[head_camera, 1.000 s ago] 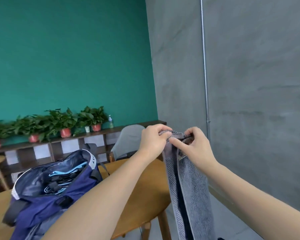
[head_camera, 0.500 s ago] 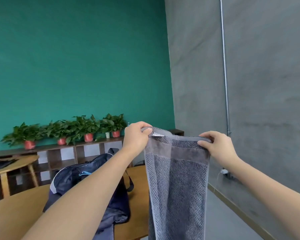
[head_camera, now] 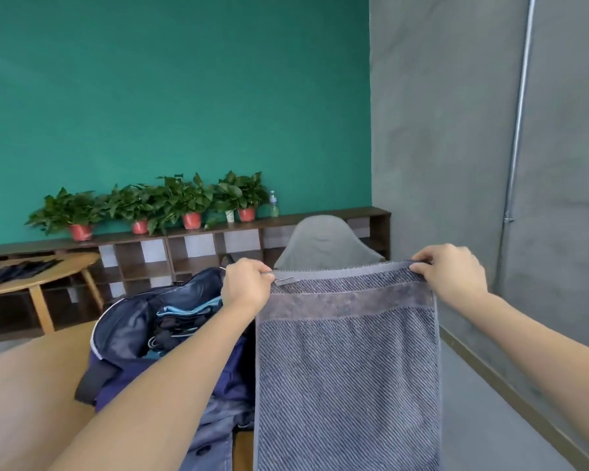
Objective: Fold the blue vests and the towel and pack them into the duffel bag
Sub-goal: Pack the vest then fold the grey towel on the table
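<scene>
Both hands pinch the top corners of the grey towel (head_camera: 347,362), left hand (head_camera: 245,289) and right hand (head_camera: 453,278), holding it hanging just right of the open duffel bag (head_camera: 123,334) on the table (head_camera: 31,385), with blue vests (head_camera: 184,309) inside.

Your left hand (head_camera: 244,288) and right hand (head_camera: 453,275) pinch the towel's (head_camera: 347,368) top corners, spread flat, beside the open bag (head_camera: 130,331).
</scene>
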`<action>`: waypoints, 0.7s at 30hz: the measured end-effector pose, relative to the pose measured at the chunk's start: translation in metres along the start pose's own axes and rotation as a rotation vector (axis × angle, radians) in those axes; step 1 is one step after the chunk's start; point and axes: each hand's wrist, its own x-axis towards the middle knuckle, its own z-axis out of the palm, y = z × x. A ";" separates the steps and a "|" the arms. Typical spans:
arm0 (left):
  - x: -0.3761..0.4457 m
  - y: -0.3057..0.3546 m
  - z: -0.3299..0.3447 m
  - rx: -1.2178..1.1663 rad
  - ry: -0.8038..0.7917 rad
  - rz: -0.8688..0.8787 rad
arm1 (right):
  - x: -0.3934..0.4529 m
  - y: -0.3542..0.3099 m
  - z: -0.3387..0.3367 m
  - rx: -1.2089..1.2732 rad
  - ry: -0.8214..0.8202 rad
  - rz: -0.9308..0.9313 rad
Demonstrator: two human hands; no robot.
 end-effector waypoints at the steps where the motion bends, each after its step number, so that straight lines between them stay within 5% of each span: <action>1: 0.002 -0.001 0.007 -0.043 -0.010 -0.029 | 0.005 0.000 0.009 0.025 -0.015 0.001; 5: 0.031 -0.021 0.058 -0.123 -0.011 -0.147 | 0.038 0.002 0.067 0.090 -0.087 0.002; 15: 0.088 -0.061 0.153 0.008 -0.035 -0.073 | 0.090 0.024 0.182 0.160 -0.185 -0.035; 21: 0.067 -0.083 0.194 0.105 -0.441 -0.077 | 0.055 0.050 0.221 0.103 -0.590 -0.238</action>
